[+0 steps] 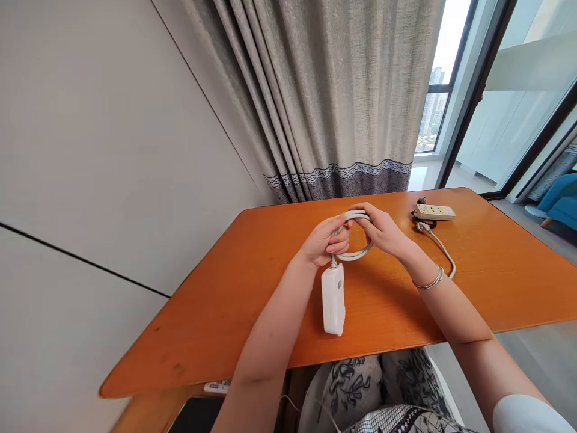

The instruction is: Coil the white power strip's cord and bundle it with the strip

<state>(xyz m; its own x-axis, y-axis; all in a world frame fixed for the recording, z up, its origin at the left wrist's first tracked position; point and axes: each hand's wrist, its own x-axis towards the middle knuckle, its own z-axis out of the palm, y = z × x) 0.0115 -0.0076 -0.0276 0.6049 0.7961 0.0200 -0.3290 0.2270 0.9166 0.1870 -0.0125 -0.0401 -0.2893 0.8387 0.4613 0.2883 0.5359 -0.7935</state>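
**Mia:** What are the hands doing?

**Ben:** The left hand [323, 242] is closing around a loop of the grey cord [356, 255], right where it is coming out of the white power strip [333, 299]. The right hand [383, 230] is pinching the top of the same loop. They are sitting in the middle of the orange worktop [225, 288].

**Mia:** Where is the strip?

**Ben:** It is hanging down from the left hand, toward 6 o'clock, with its end near the worktop's front edge.

**Mia:** What could be going wrong?

**Ben:** I think the loop could be springing open if a hand is letting go. The strip could be sliding off the edge. The cord is also trailing toward 2 o'clock, near a beige power strip [435, 211], so a hard pull might be dragging that one along.
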